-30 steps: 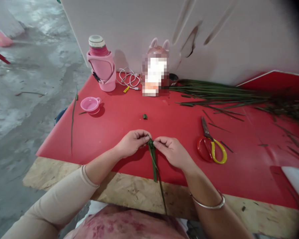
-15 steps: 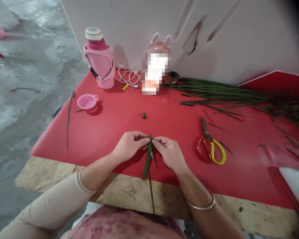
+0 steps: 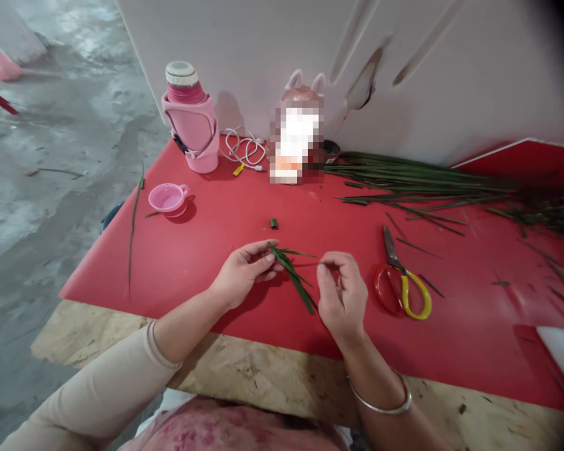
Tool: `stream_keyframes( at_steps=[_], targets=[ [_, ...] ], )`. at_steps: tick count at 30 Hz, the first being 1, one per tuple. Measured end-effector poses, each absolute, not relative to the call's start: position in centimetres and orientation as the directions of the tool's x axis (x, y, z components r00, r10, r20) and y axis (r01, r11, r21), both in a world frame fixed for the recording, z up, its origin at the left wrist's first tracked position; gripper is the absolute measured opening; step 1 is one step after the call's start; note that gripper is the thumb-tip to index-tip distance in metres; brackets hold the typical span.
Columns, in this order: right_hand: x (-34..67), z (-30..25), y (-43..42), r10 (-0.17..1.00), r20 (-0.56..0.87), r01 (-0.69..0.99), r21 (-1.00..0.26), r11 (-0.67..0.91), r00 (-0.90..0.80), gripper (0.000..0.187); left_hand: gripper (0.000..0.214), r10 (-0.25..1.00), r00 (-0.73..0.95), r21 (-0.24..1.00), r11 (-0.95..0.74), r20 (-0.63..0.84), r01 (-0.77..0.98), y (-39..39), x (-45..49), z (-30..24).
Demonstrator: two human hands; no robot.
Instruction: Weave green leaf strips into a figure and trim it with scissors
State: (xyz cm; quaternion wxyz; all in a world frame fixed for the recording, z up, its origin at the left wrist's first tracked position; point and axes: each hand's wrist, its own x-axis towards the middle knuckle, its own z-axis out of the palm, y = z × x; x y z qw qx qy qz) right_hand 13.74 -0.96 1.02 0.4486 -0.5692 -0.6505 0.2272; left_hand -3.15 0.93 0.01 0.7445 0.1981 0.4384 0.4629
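Between thumb and fingers, my left hand point(image 3: 244, 272) pinches the folded end of a bundle of green leaf strips point(image 3: 295, 280). Its long flat tails slant down to the right over the red sheet. My right hand point(image 3: 343, 294) is closed a little to the right, thumb against curled forefinger, on the tip of a thin leaf strip point(image 3: 305, 264) that runs from the bundle. A small rolled piece of leaf point(image 3: 274, 223) lies just beyond my hands. To the right rest scissors point(image 3: 402, 282) with one red and one yellow handle.
A pink bottle point(image 3: 195, 131), pink cup point(image 3: 168, 198), white cable point(image 3: 244, 150) and blurred-out phone-like screen point(image 3: 295, 144) stand toward the back. Long green leaves point(image 3: 413, 175) lie at back right. A red sheet point(image 3: 207, 232) covers the wooden board point(image 3: 244, 369).
My right hand has moved away to the right, drawing a thin strip out sideways. The bundle's tails have swung from pointing toward me to slanting right. The view has shifted slightly.
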Motion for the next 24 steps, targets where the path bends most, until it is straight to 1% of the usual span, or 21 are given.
stream_keyframes(
  at_steps=[1, 3, 5, 7, 9, 11, 12, 14, 16, 17, 18, 19, 20, 21, 22, 23, 24],
  targets=[
    [13.7, 1.1, -1.1, 0.96, 0.28, 0.521, -0.82, 0.24, -0.002, 0.012, 0.034, 0.865, 0.195, 0.708, 0.492, -0.462, -0.507, 0.9, -3.2, 0.0],
    [13.4, 1.2, -1.2, 0.987, 0.12, 0.453, -0.877, 0.158, -0.111, 0.022, 0.03, 0.862, 0.216, 0.723, 0.503, -0.458, -0.473, 0.8, -3.2, 0.2],
    [13.1, 1.0, -1.2, 0.986, -0.065, 0.332, -0.943, -0.01, -0.154, 0.028, 0.028, 0.858, 0.24, 0.765, 0.514, -0.454, -0.388, 0.8, -3.4, 0.4],
    [12.9, 0.8, -1.1, 0.945, -0.258, 0.161, -0.96, -0.229, -0.199, 0.022, 0.029, 0.863, 0.26, 0.839, 0.492, -0.433, -0.235, 1.0, -3.8, 0.8],
    [12.9, 0.7, -1.0, 0.858, -0.411, 0.0, -0.902, -0.432, -0.308, 0.022, 0.035, 0.876, 0.271, 0.897, 0.434, -0.4, -0.079, 1.3, -4.3, 1.1],
    [12.9, 0.7, -1.0, 0.764, -0.49, -0.096, -0.813, -0.574, -0.42, 0.023, 0.038, 0.89, 0.269, 0.925, 0.379, -0.368, 0.013, 1.6, -4.7, 1.2],
    [12.9, 0.6, -1.0, 0.733, -0.508, -0.125, -0.778, -0.616, -0.453, 0.023, 0.038, 0.899, 0.259, 0.933, 0.358, -0.354, 0.031, 1.7, -4.9, 1.1],
    [12.9, 0.4, -1.1, 0.708, -0.52, -0.158, -0.742, -0.652, -0.478, 0.023, 0.034, 0.915, 0.227, 0.941, 0.337, -0.333, 0.024, 1.8, -5.0, 0.9],
    [13.1, 0.3, -1.1, 0.705, -0.516, -0.134, -0.754, -0.644, -0.486, 0.024, 0.033, 0.921, 0.198, 0.938, 0.347, -0.337, -0.021, 1.9, -4.9, 0.7],
    [13.3, 0.3, -1.0, 0.73, -0.501, -0.113, -0.784, -0.61, -0.465, 0.026, 0.033, 0.92, 0.193, 0.935, 0.354, -0.341, -0.036, 1.9, -4.8, 0.6],
    [13.5, 0.4, -0.8, 0.785, -0.465, -0.088, -0.836, -0.541, -0.408, 0.029, 0.033, 0.919, 0.193, 0.934, 0.356, -0.342, -0.037, 1.9, -4.8, 0.5],
    [13.8, 0.6, -0.6, 0.859, -0.402, -0.042, -0.899, -0.436, -0.315, 0.032, 0.034, 0.92, 0.196, 0.936, 0.35, -0.339, -0.021, 1.8, -4.7, 0.5],
    [14.1, 0.9, -0.4, 0.931, -0.305, 0.034, -0.952, -0.305, -0.202, 0.034, 0.035, 0.921, 0.202, 0.941, 0.338, -0.333, 0.009, 1.7, -4.6, 0.6],
    [14.2, 1.4, -0.2, 0.98, -0.177, 0.144, -0.976, -0.162, -0.095, 0.035, 0.036, 0.922, 0.212, 0.945, 0.323, -0.326, 0.048, 1.6, -4.5, 0.7],
    [14.3, 1.8, 0.0, 0.998, -0.06, 0.278, -0.96, -0.047, -0.037, 0.034, 0.036, 0.921, 0.223, 0.948, 0.308, -0.319, 0.086, 1.5, -4.4, 0.8],
    [14.2, 2.3, 0.1, 0.999, 0.016, 0.388, -0.921, 0.032, -0.044, 0.033, 0.036, 0.919, 0.237, 0.948, 0.296, -0.316, 0.116, 1.4, -4.3, 1.0],
    [14.0, 2.6, 0.1, 0.995, 0.038, 0.455, -0.887, 0.077, -0.094, 0.032, 0.036, 0.915, 0.25, 0.948, 0.289, -0.315, 0.134, 1.2, -4.2, 1.1]
  ],
)
